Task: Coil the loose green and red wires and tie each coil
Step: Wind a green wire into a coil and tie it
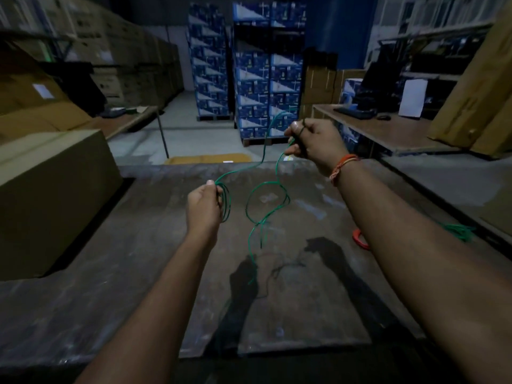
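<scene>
Head cam: left hand [204, 205] grips small coil of green wire [266, 200], right hand [314, 143] pinches same wire higher up; slack loops hang btwn them over table [116, 273]. Red wire [360, 239] lies by right forearm.

Dim warehouse interior, lit weakly, with a blue rear wall [343, 29]. Worn, stained grey worktop [138, 273] in the foreground. Large brown cardboard box [50, 195] at the left edge of it. Tall pallet stacks of blue-and-white cartons [266, 79] straight ahead on a grey concrete floor [188, 126]. Rows of brown cartons [133, 65] along the left wall. Wooden desk [388, 131] to the right, bearing a keyboard [354, 112], a mouse [384, 117] and a white sheet [412, 97]. Shelving [432, 12] above, blurred.
</scene>
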`<state>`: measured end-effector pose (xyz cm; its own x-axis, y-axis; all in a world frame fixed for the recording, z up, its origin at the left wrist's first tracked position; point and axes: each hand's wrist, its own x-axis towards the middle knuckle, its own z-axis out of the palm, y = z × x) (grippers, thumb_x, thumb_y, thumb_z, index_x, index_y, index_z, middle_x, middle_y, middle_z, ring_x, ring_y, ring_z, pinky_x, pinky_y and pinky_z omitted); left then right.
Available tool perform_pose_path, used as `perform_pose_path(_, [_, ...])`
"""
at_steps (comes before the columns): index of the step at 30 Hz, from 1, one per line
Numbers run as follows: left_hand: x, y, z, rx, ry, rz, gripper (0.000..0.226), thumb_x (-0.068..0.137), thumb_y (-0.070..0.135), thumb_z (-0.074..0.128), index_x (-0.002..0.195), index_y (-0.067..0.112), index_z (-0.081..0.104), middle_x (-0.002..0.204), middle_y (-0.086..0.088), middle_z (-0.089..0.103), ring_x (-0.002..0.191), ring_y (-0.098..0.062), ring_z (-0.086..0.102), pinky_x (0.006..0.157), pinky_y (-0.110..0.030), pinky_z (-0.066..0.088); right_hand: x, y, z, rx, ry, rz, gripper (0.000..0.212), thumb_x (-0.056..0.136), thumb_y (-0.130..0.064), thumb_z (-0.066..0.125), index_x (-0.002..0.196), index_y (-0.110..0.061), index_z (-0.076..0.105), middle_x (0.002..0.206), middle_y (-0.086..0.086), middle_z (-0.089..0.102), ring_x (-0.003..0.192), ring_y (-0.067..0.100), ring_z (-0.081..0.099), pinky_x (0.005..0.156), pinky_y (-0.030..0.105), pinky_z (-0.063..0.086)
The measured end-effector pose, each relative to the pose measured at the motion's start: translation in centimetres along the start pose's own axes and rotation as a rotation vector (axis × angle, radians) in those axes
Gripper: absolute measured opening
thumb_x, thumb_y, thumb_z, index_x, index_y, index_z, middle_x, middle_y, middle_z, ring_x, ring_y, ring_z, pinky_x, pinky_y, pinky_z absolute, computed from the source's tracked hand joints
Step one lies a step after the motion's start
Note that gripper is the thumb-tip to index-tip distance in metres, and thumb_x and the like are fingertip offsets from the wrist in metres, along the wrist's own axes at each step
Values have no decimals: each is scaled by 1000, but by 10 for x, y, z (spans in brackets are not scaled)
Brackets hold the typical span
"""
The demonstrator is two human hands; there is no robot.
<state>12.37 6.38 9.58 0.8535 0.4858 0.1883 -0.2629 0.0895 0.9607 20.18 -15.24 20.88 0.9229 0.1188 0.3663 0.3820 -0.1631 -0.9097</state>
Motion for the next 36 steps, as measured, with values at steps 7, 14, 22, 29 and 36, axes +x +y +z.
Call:
perform_pose_path(7, [47, -74, 11, 289, 108, -70, 50, 84, 58, 50, 62, 14, 61, 45, 7, 34, 47, -18, 28, 54, -33, 20, 34, 162, 18, 174, -193, 360, 16, 103, 6, 45, 106, 15, 58, 75, 18, 56, 47, 11, 67, 57, 21, 60])
perform_pose_path(14, [60, -125, 20, 390, 99, -221, 40, 100, 37, 49, 74, 13, 68, 44, 3, 32, 41, -15, 26, 50, -28, 18, 35, 263, 23, 147, -167, 522, 61, 97, 10, 53, 152, -3, 29, 105, 15, 60, 104, 38, 65, 66, 25, 53])
perform_pose_path(22, [91, -157, 37, 120, 289, -549, 32, 96, 4, 38, 68, 12, 49, 35, 5, 32, 22, -7, 22, 33, -9, 18, -46, 264, 7, -479, 287, 351, 37, 82, -22, 73, 117, -17, 61, 115, 12, 63, 97, 34, 65, 88, 43, 54])
perform_pose_path(29, [121, -188, 43, 368, 186, -494, 34, 90, 29, 52, 87, 3, 74, 90, -40, 63, 69, -56, 57, 54, -48, 50, -120, 221, 75, -517, -292, 488, 75, 80, -82, 52, 67, -9, 43, 55, 7, 41, 54, 24, 45, 55, 38, 34])
perform_pose_path(36, [110, -180, 47, 748, -394, -247, 45, 100, 39, 58, 77, 4, 74, 66, -9, 64, 66, -22, 61, 58, -29, 36, -104, 241, 100, -447, -363, 463, 26, 90, -11, 54, 111, -23, 62, 82, 1, 68, 80, 18, 72, 78, 32, 57])
